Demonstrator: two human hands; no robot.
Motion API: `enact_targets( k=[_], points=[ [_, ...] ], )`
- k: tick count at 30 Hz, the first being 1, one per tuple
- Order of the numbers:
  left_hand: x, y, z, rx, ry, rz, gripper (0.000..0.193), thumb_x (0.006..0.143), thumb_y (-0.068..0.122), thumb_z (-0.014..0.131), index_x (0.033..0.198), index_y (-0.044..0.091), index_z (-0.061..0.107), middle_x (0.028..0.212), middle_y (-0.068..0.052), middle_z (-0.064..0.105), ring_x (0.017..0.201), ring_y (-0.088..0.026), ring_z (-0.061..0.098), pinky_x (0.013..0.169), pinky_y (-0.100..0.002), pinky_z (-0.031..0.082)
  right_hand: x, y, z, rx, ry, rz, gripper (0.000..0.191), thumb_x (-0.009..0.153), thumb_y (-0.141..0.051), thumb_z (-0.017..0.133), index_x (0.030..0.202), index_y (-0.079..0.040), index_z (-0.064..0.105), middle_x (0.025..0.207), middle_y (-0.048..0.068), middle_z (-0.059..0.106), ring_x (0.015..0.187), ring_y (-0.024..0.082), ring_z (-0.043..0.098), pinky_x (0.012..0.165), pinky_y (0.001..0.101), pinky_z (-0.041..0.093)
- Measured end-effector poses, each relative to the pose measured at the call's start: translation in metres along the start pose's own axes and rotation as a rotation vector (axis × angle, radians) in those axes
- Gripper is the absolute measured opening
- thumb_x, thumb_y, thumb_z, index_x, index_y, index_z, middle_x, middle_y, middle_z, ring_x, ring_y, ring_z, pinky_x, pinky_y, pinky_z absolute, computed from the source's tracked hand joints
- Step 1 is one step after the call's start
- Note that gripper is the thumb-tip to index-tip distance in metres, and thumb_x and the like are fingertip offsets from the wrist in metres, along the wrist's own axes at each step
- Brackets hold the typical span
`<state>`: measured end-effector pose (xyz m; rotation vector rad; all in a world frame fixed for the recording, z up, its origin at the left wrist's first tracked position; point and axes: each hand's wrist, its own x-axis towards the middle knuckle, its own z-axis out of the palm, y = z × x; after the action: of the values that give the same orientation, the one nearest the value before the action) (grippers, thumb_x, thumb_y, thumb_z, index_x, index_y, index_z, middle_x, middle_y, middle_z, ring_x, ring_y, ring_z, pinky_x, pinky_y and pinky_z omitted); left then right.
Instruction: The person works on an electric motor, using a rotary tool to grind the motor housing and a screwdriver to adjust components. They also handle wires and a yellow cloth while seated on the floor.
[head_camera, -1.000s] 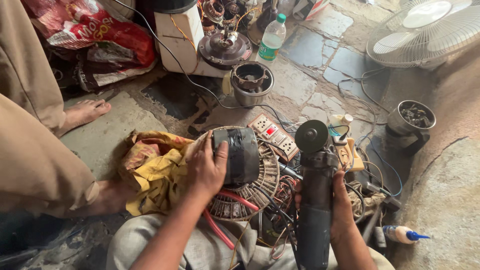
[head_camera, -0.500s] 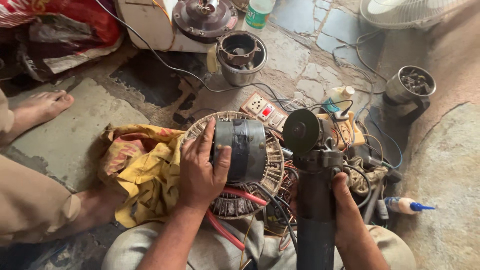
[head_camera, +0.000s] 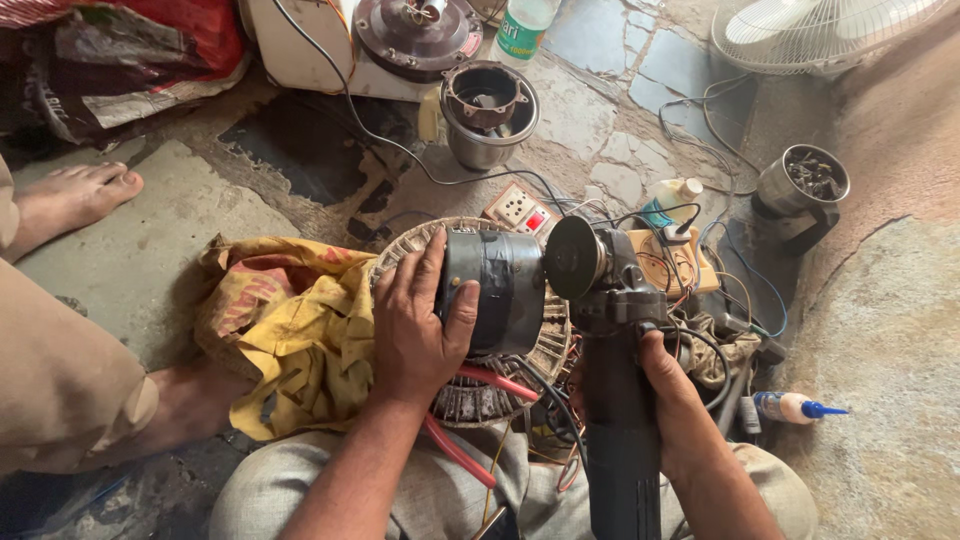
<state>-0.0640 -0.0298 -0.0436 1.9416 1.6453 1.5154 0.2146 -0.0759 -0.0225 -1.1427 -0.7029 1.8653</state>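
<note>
Left hand: left hand clamped over the near side of the dark grey cylindrical metal motor body, thumb on its right flank, fingers over its left end.
Right hand: right hand clenched round the black barrel of the dark angle grinder, tool rising straight ahead of the fist.
Key relation: round grinder disc at the tool's far tip, just beside the motor body's right end; contact not clear. Motor body's long axis crosswise, left to right; grinder's axis running away from the wrist, square to it. Left hand already on the body, right hand reaching it only through the disc.
Beneath: round wound coil ring with copper-coloured windings, under the motor body, on the lap.
Left of left hand: crumpled yellow printed cloth.
Containers: steel cup well ahead, holding a dark ring-shaped part; steel tin ahead and right of right hand, holding small dark bits.
Floor: cracked stone floor.
</note>
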Motion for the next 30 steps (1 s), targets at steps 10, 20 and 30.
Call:
enact_targets(
  k=[10, 20, 30],
  points=[
    [0.000, -0.001, 0.001, 0.021, 0.018, 0.018, 0.060, 0.105, 0.042, 0.055, 0.145, -0.003, 0.055, 0.123, -0.022, 0.066, 0.113, -0.040, 0.062, 0.104, -0.050, 0.045, 0.005, -0.002, -0.006, -0.033, 0.313, 0.089, 0.077, 0.081, -0.066, 0.061, 0.128, -0.005, 0.063, 0.104, 0.014, 0.075, 0.086, 0.024, 0.072, 0.073, 0.0400, 0.058],
    [0.000, 0.005, -0.002, 0.042, 0.022, -0.016, 0.059, 0.101, 0.039, 0.058, 0.145, -0.001, 0.056, 0.115, -0.018, 0.064, 0.105, -0.039, 0.061, 0.097, -0.049, 0.045, 0.003, -0.009, 0.000, -0.062, 0.219, 0.043, 0.071, 0.081, -0.061, 0.064, 0.124, -0.003, 0.064, 0.099, 0.013, 0.074, 0.083, 0.024, 0.073, 0.071, 0.0412, 0.062],
    [-0.004, 0.006, -0.002, 0.039, 0.038, 0.004, 0.058, 0.101, 0.035, 0.059, 0.146, -0.001, 0.052, 0.116, -0.019, 0.063, 0.106, -0.039, 0.059, 0.099, -0.050, 0.044, -0.001, -0.027, 0.000, -0.087, 0.181, -0.024, 0.074, 0.083, -0.068, 0.058, 0.121, -0.005, 0.062, 0.090, 0.017, 0.075, 0.072, 0.025, 0.074, 0.061, 0.0387, 0.061]
  ],
)
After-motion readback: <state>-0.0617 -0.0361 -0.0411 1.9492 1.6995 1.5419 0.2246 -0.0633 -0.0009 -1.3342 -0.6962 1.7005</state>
